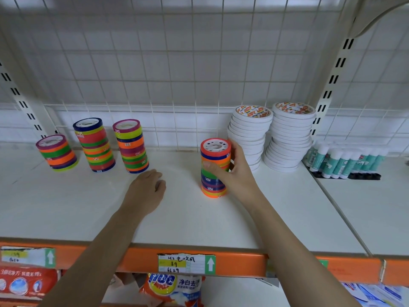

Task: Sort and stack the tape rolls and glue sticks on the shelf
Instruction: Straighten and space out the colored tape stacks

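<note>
The left hand (147, 189) rests loose on the shelf (66, 207), holding nothing. The right hand (230, 171) grips a stack of coloured tape rolls (213, 187) standing mid-shelf; I'd slide it upright and low, so it doesn't topple. It's banded orange, blue and green. Behind stand three coloured stacks (130, 146), white tape stacks (290, 138) and glue sticks (345, 160).

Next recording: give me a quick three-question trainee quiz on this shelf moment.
1. True or false: the right hand grips a colored tape stack.
2. How many colored stacks stand left of the left hand?
3. Beside the white tape stacks on the right stand: A) glue sticks B) scissors C) pens.

Key: 1 true; 2 three; 3 A.
</note>
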Tool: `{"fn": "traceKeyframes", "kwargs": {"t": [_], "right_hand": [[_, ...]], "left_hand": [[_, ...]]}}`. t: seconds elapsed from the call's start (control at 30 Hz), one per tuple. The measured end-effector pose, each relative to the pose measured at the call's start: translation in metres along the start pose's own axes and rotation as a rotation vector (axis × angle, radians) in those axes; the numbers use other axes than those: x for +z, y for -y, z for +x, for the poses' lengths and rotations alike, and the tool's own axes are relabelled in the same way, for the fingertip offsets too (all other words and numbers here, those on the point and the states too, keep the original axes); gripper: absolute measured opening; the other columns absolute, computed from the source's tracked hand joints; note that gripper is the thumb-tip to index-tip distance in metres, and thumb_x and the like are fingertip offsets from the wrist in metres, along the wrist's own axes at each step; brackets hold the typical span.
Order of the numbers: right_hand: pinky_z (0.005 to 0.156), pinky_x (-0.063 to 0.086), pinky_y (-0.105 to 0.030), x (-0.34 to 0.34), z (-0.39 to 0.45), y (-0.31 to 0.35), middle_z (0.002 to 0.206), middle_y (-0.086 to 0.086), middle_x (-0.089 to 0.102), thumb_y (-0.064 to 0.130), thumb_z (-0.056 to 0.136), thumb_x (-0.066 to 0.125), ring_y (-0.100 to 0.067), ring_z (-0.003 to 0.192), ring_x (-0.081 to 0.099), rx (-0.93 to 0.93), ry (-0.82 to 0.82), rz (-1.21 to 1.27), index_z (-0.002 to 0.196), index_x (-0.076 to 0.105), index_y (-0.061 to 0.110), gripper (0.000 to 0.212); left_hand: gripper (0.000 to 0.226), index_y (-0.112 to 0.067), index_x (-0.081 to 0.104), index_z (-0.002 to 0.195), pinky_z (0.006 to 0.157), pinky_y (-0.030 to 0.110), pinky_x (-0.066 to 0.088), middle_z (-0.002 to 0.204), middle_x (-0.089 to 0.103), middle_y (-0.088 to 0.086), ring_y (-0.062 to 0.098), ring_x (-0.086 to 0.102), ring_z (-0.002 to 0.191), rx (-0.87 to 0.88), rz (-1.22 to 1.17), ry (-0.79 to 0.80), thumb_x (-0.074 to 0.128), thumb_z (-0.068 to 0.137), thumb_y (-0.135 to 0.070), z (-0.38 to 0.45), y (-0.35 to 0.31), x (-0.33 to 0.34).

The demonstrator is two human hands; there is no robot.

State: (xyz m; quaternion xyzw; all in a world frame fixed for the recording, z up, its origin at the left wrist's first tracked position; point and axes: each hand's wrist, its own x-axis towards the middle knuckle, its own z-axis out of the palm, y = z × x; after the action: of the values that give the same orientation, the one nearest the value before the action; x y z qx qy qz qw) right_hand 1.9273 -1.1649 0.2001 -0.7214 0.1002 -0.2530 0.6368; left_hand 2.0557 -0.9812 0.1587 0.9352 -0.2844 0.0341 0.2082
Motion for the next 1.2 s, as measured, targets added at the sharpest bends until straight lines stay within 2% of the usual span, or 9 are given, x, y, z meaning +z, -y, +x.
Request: {"fn": "traceKeyframes", "kwargs": {"t": [0.23, 0.43, 0.67, 0.93, 1.1, 1.2], "right_hand": [[0.090, 0.053, -0.034, 0.001, 0.002, -0.003, 0.118, 0.008, 0.061, 0.030, 0.081, 0.071, -0.013, 0.107, 0.060, 0.041, 0.017, -0.006, 0.128, 0.047, 0.027, 0.053], [0.087, 0.053, -0.031, -0.003, 0.000, -0.004, 0.118, 0.007, 0.062, 0.027, 0.078, 0.074, -0.013, 0.107, 0.060, 0.049, 0.052, -0.005, 0.127, 0.047, 0.026, 0.056], [0.073, 0.051, -0.013, -0.001, -0.003, -0.003, 0.114, 0.012, 0.059, 0.025, 0.077, 0.074, -0.003, 0.099, 0.059, 0.011, 0.002, -0.052, 0.121, 0.044, 0.030, 0.054], [0.074, 0.050, -0.015, 0.002, -0.006, 0.000, 0.107, 0.020, 0.059, 0.032, 0.081, 0.069, -0.001, 0.096, 0.059, 0.010, 0.016, -0.043, 0.118, 0.044, 0.036, 0.045], [0.070, 0.050, -0.014, 0.005, -0.008, 0.003, 0.109, 0.014, 0.058, 0.029, 0.072, 0.078, -0.003, 0.095, 0.059, 0.009, -0.029, -0.057, 0.117, 0.042, 0.030, 0.057], [0.075, 0.051, -0.017, 0.007, -0.009, 0.002, 0.115, 0.010, 0.058, 0.030, 0.073, 0.078, -0.008, 0.101, 0.059, -0.011, 0.019, -0.086, 0.123, 0.042, 0.029, 0.061]], "left_hand": [[0.040, -0.008, 0.046, 0.135, 0.110, 0.027, 0.024, 0.145, 0.041, 0.007, 0.019, 0.033, 0.135, -0.008, -0.008, 0.001, 0.040, 0.098, -0.023, 0.000, -0.001, 0.000], [0.041, -0.007, 0.045, 0.136, 0.109, 0.027, 0.025, 0.145, 0.040, 0.007, 0.020, 0.034, 0.135, -0.011, -0.012, 0.004, 0.040, 0.098, -0.022, -0.001, -0.002, -0.001], [0.040, -0.006, 0.046, 0.135, 0.108, 0.027, 0.026, 0.143, 0.043, 0.007, 0.020, 0.036, 0.133, -0.009, -0.021, -0.004, 0.041, 0.098, -0.021, -0.002, -0.003, -0.002], [0.041, -0.007, 0.046, 0.136, 0.109, 0.027, 0.025, 0.145, 0.041, 0.008, 0.020, 0.034, 0.135, -0.008, -0.011, 0.002, 0.040, 0.098, -0.022, -0.002, -0.003, -0.002], [0.041, -0.007, 0.045, 0.136, 0.108, 0.027, 0.026, 0.144, 0.042, 0.007, 0.020, 0.035, 0.133, -0.006, -0.012, 0.000, 0.039, 0.098, -0.022, -0.002, -0.004, -0.002], [0.041, -0.006, 0.045, 0.136, 0.108, 0.027, 0.026, 0.143, 0.042, 0.007, 0.020, 0.036, 0.133, -0.001, -0.010, 0.002, 0.039, 0.098, -0.022, -0.002, -0.003, -0.002]]}}
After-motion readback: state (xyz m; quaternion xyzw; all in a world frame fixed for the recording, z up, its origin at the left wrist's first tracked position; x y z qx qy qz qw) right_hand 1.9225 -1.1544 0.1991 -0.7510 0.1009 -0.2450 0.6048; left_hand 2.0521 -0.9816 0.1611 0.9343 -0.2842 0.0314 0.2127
